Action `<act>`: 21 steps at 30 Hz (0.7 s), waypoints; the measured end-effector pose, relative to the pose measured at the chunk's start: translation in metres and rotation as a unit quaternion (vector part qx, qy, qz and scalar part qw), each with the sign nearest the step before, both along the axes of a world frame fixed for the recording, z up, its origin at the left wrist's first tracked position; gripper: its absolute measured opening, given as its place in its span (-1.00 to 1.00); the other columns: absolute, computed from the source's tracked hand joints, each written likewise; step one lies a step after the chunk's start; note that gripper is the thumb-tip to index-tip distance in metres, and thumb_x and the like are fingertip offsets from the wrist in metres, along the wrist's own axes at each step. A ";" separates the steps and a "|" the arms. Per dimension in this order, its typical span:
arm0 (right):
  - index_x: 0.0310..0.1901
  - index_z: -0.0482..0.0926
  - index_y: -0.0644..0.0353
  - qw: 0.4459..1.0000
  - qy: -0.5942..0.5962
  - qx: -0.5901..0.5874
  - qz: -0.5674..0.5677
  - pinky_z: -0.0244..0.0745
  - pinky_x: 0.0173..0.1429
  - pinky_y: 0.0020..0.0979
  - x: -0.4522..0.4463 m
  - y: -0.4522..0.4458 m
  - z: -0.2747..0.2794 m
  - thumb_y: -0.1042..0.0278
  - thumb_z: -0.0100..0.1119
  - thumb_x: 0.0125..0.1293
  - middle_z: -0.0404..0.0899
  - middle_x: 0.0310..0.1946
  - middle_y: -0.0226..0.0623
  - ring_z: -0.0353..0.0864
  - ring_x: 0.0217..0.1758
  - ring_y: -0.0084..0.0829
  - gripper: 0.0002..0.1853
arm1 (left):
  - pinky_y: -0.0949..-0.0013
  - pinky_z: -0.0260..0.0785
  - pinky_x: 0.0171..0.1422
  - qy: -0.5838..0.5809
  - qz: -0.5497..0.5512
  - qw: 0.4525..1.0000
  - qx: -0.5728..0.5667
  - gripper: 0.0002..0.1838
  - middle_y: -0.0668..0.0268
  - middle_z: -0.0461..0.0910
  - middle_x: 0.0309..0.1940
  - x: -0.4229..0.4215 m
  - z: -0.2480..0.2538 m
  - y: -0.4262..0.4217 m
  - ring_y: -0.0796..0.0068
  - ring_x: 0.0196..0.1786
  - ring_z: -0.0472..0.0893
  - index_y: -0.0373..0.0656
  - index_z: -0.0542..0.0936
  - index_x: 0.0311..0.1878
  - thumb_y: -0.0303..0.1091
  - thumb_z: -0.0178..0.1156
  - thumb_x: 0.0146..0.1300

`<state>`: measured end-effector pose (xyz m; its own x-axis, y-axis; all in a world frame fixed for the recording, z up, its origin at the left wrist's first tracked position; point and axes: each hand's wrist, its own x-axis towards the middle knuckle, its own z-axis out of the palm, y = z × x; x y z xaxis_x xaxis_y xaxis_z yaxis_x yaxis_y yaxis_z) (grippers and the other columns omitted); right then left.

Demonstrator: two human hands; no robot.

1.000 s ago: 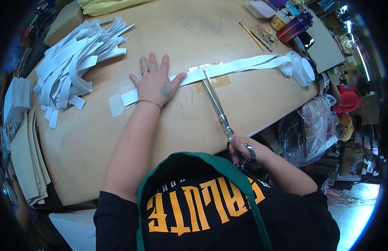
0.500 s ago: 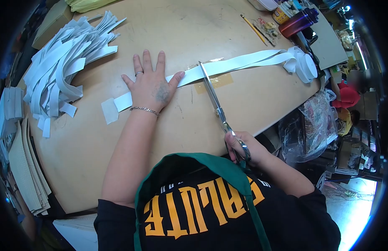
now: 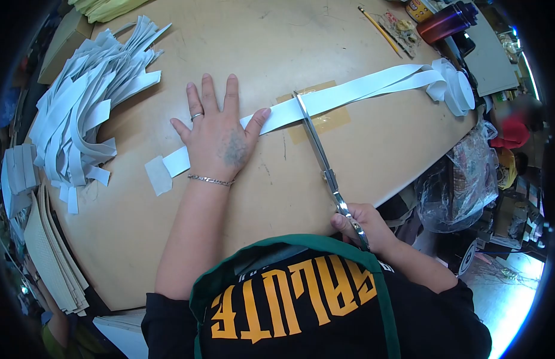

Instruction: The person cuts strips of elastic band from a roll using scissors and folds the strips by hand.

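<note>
My left hand (image 3: 220, 131) lies flat with fingers spread, pressing a white elastic band (image 3: 325, 97) onto the table. The band's short end shows left of my wrist, beside a whitish tape patch (image 3: 158, 175). From there it runs right to a loose coil (image 3: 454, 90). In my right hand (image 3: 367, 227) are metal scissors (image 3: 318, 146), my fingers around their handles. Their blades cross the band over a square of brown tape (image 3: 332, 122). Whether the band is severed there cannot be made out.
A heap of cut white strips (image 3: 98, 96) lies at the left of the table (image 3: 241, 263). Toward the back right are a pencil (image 3: 379, 31) and a purple-red bottle (image 3: 448, 23). A plastic-wrapped bundle (image 3: 460, 185) sits beyond the right edge, with another person (image 3: 511, 131) farther off.
The scissors now look more closed across the band, and my right hand sits slightly lower and farther right. My left hand stays on the band. The whole view has shifted a little.
</note>
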<state>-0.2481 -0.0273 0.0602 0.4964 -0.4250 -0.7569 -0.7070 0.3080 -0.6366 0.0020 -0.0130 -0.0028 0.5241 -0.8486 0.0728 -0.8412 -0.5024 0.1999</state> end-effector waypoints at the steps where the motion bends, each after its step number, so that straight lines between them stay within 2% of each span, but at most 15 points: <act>1: -0.57 0.42 0.16 1.000 -0.004 -0.005 -0.001 0.25 -0.51 -0.57 -0.001 0.000 -0.002 -0.15 0.05 0.29 0.31 -0.71 -0.52 0.34 -0.61 -0.67 -0.49 | -0.49 -0.22 0.27 -0.002 0.000 1.000 0.004 -0.22 0.06 0.01 0.41 0.000 0.000 0.000 -0.04 0.47 -0.11 0.05 0.21 0.37 0.32 -0.06 0.18; 8: -0.56 0.45 0.19 1.000 -0.007 -0.007 -0.011 0.24 -0.50 -0.56 0.001 0.000 -0.005 -0.01 0.11 0.31 0.35 -0.69 -0.51 0.31 -0.61 -0.69 -0.56 | -0.45 -0.19 0.27 -0.013 0.002 1.000 0.026 -0.22 0.06 -0.02 0.42 0.000 0.001 -0.001 -0.01 0.47 -0.09 0.09 0.19 0.38 0.33 -0.09 0.19; 11: -0.53 0.44 0.18 0.999 0.007 0.048 -0.013 0.27 -0.49 -0.55 -0.001 -0.005 0.000 -0.09 0.05 0.32 0.38 -0.69 -0.49 0.35 -0.60 -0.66 -0.53 | -0.45 -0.19 0.28 -0.011 0.004 1.000 0.025 -0.21 0.06 -0.02 0.42 0.000 0.002 -0.001 -0.01 0.47 -0.10 0.09 0.18 0.38 0.34 -0.09 0.18; 14: -0.51 0.42 0.16 0.998 -0.038 0.036 0.032 0.27 -0.50 -0.56 -0.012 -0.011 -0.001 -0.25 -0.03 0.29 0.38 -0.70 -0.47 0.37 -0.61 -0.63 -0.45 | -0.45 -0.20 0.28 -0.006 0.004 1.000 0.025 -0.21 0.06 -0.02 0.42 0.000 0.003 -0.001 0.00 0.48 -0.10 0.09 0.18 0.38 0.34 -0.08 0.18; 18: -0.53 0.38 0.14 0.997 -0.040 0.048 0.046 0.28 -0.52 -0.57 -0.005 -0.022 0.004 -0.44 -0.09 0.19 0.37 -0.73 -0.45 0.37 -0.65 -0.61 -0.34 | -0.45 -0.20 0.28 0.004 0.004 1.000 0.025 -0.20 0.07 -0.03 0.43 0.000 0.003 -0.001 0.00 0.48 -0.12 0.09 0.18 0.38 0.34 -0.07 0.17; 21: -0.55 0.37 0.13 0.998 -0.023 0.037 0.037 0.29 -0.54 -0.58 0.003 -0.024 0.007 -0.47 -0.09 0.16 0.36 -0.75 -0.45 0.38 -0.67 -0.61 -0.32 | -0.45 -0.21 0.29 0.005 0.005 1.000 0.025 -0.20 0.07 -0.04 0.43 0.000 0.003 0.000 0.00 0.48 -0.12 0.09 0.18 0.38 0.34 -0.07 0.17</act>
<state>-0.2449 -0.0514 0.0674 0.5595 -0.3297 -0.7604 -0.6997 0.3039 -0.6466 0.0024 -0.0134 -0.0001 0.5324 -0.8461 0.0252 -0.8345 -0.5196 0.1836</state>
